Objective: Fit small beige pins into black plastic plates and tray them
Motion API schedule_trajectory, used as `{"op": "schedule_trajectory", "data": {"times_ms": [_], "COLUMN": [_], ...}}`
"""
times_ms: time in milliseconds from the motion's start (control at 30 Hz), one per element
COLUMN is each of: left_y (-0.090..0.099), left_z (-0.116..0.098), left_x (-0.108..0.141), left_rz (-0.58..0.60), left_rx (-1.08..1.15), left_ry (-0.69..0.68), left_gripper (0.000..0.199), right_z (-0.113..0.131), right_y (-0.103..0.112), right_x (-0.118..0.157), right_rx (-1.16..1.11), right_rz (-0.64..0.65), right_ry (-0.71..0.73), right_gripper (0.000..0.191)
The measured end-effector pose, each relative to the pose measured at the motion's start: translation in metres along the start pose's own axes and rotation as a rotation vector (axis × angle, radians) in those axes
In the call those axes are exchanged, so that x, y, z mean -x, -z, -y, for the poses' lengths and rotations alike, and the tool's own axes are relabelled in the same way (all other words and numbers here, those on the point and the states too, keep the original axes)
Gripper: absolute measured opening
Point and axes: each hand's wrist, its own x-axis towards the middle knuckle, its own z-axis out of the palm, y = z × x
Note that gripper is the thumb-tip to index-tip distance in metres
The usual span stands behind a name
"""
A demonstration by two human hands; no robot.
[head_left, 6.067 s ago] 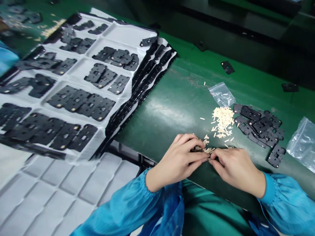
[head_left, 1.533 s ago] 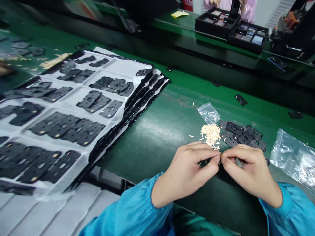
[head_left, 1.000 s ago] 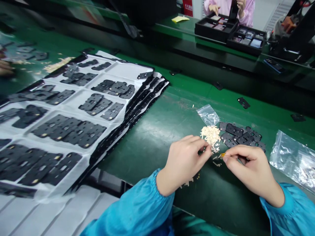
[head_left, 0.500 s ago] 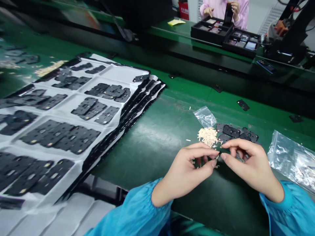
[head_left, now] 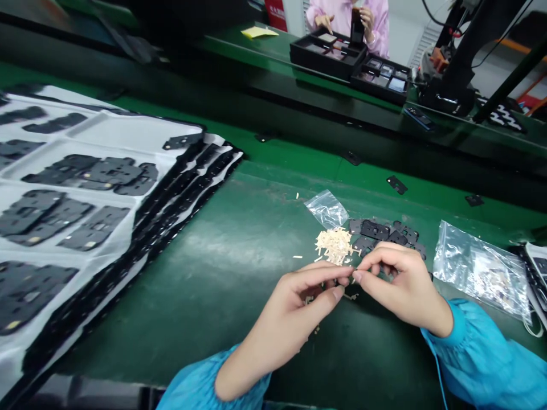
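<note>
My left hand [head_left: 294, 307] and my right hand [head_left: 397, 282] meet fingertip to fingertip above the green table. Both are closed in a pinch around something small and dark, mostly hidden by the fingers. Just beyond them lies a heap of small cream-coloured strips [head_left: 334, 246], with a few loose strips about it. Black flat plates with cut-outs [head_left: 376, 229] are piled behind my right hand. A small clear bag [head_left: 328, 208] touches the far side of the heap.
Stacked trays with white lining [head_left: 106, 213] hold more black plates at the left. A larger clear bag [head_left: 481, 267] lies at the right. Single black plates [head_left: 397, 184] are scattered towards the back. Across a ledge, a person in pink [head_left: 344, 20] handles items over black boxes [head_left: 327, 54].
The view has turned to the right, so the trays and table appear further left. My hands are still together, with the right fingertips now pressed closer to the left ones.
</note>
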Motion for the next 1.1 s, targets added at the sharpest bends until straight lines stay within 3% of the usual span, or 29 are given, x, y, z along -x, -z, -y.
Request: {"op": "schedule_trajectory", "data": {"times_ms": [133,233,267,367,500,633,767,900,1000,1100], "left_y": [0.007,0.01,0.01,0.011,0.012,0.014,0.013,0.005,-0.003,-0.005], "left_z": [0.007,0.012,0.014,0.016,0.015,0.014,0.017,0.013,0.007,0.001], "left_x": [0.004,0.007,0.007,0.007,0.006,0.005,0.004,0.0,-0.003,-0.003], "left_rz": [-0.063,-0.068,-0.065,-0.05,-0.062,-0.068,-0.137,-0.196,-0.146,-0.112], "left_rx": [-0.043,-0.072,-0.078,-0.085,-0.094,-0.084,-0.088,-0.022,0.096,0.142], "left_ry": [0.057,0.06,0.061,0.064,0.031,0.004,-0.003,0.037,0.068,0.062], "left_gripper": [0.037,0.034,0.033,0.03,0.028,0.028,0.027,0.032,0.042,0.026], "right_z": [-0.019,-0.059,-0.074,-0.112,-0.131,-0.122,-0.094,-0.05,-0.017,0.0], "right_y": [0.033,0.072,0.083,0.1,0.093,0.096,0.094,0.053,0.017,-0.003], "right_x": [-0.034,-0.079,-0.093,-0.123,-0.136,-0.136,-0.118,-0.069,-0.029,-0.007], "right_rx": [0.098,0.481,0.649,0.793,0.854,0.81,0.623,0.29,-0.303,-0.482], "right_rz": [-0.097,-0.277,-0.251,-0.178,-0.105,-0.15,-0.197,-0.075,0.049,0.086], "right_ry": [-0.024,-0.117,-0.206,-0.316,-0.359,-0.366,-0.342,-0.308,-0.342,-0.38], "right_gripper": [0.01,0.024,0.034,0.058,0.06,0.064,0.061,0.058,0.054,0.048]}}
